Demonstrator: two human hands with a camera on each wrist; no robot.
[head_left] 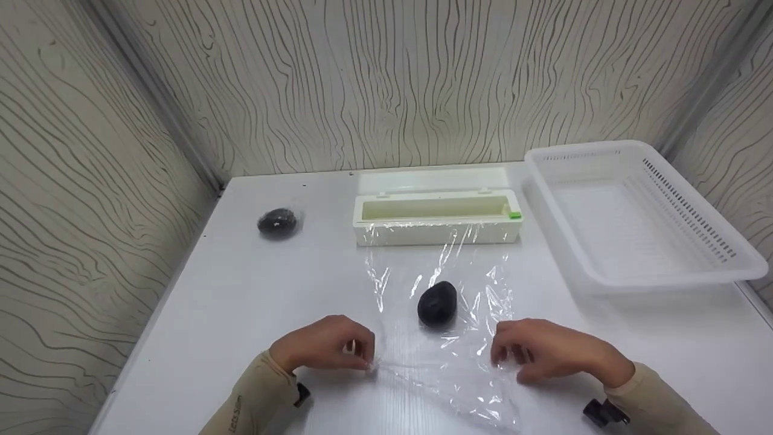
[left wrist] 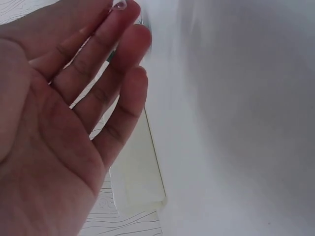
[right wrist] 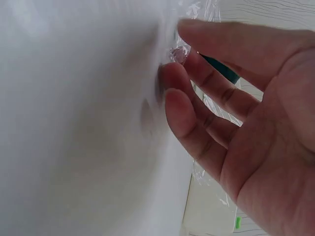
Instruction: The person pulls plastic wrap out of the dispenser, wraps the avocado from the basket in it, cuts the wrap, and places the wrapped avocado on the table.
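A dark avocado (head_left: 437, 304) lies on a sheet of cling film (head_left: 441, 380) that runs forward from a white dispenser box (head_left: 438, 234). My left hand (head_left: 329, 343) pinches the film's near left corner between thumb and index finger; a bit of film shows at those fingertips in the left wrist view. At the film's right edge is my right hand (head_left: 552, 350), fingers bent and thumb apart from them. Crumpled film touches the index fingertip of that hand (right wrist: 246, 128) in the right wrist view.
Another dark avocado (head_left: 278, 223), wrapped in film, sits at the back left of the white table (head_left: 199, 302). A white plastic basket (head_left: 580, 241) stands at the right. The dispenser has a green tab (head_left: 514, 215), and patterned wall panels (head_left: 410, 78) enclose the table.
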